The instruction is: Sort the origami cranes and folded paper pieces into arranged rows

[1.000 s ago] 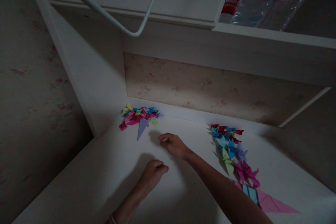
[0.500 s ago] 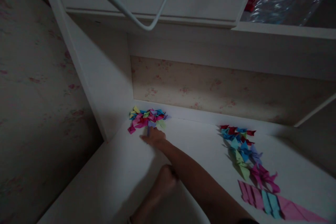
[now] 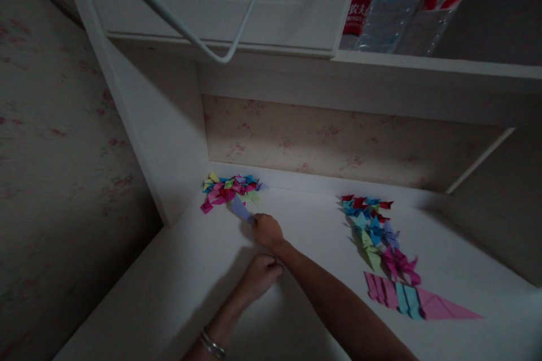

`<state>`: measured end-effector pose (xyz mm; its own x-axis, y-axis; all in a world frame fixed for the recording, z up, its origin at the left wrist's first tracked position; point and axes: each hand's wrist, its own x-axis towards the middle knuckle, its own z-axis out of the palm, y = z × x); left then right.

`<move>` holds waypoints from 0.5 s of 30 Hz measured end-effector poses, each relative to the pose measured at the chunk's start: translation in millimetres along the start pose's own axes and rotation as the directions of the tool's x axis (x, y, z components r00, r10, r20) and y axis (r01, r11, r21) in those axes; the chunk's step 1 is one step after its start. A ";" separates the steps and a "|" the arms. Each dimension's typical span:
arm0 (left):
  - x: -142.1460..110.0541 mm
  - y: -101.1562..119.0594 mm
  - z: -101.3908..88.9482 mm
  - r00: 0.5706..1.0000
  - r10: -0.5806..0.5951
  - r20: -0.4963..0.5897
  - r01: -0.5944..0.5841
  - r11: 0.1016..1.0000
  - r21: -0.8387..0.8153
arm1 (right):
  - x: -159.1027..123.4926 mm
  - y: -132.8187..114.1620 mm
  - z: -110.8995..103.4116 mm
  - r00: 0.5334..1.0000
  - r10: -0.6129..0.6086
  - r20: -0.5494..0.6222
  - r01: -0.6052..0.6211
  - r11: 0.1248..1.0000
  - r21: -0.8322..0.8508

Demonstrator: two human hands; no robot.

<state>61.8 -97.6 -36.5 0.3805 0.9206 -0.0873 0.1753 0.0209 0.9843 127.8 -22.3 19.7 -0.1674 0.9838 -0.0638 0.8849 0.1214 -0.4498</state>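
Note:
My right hand (image 3: 268, 231) pinches the near end of a folded purple paper piece (image 3: 240, 208). The paper's far end reaches toward a heap of small colourful folded papers (image 3: 222, 196) in the back left corner; I cannot tell whether it touches them. Closer to me, my left hand (image 3: 261, 274), with bangles on its wrist, is curled closed just below my right wrist. Whatever its fingers hold, if anything, is hidden. Both hands are over the white tabletop (image 3: 178, 287).
Several paper cranes (image 3: 375, 230) stand in a cluster at right. Nearer me lie a row of pink and blue folded strips (image 3: 409, 299) and a creased pink paper (image 3: 444, 306). A white cable (image 3: 203, 48) hangs in front of the cabinet; plastic bottles (image 3: 392, 5) fill part of its shelf.
My right hand has drawn back from the heap toward me, with the purple paper in its fingers. My left hand has moved slightly and shows more clearly. The view has shifted right.

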 end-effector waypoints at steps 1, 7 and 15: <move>-0.2 1.2 -1.3 1.000 -0.003 -0.003 0.003 1.000 0.010 | -10.4 9.9 -2.0 1.000 0.007 -0.023 -0.006 0.998 0.063; -7.6 18.1 -4.0 0.999 -0.028 -0.016 0.029 0.995 0.094 | -95.4 79.6 -3.3 0.993 0.096 -0.074 -0.044 0.854 0.519; -10.6 24.0 -1.0 0.995 -0.080 -0.060 0.084 0.995 0.059 | -184.5 141.9 -15.8 0.961 0.172 -0.219 0.080 0.584 0.808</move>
<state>61.1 -106.5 -11.8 0.3104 0.9376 -0.1568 0.2598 0.0750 0.9627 291.1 -184.5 -18.3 0.0861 0.9947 0.0563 0.1523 0.0427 -0.9874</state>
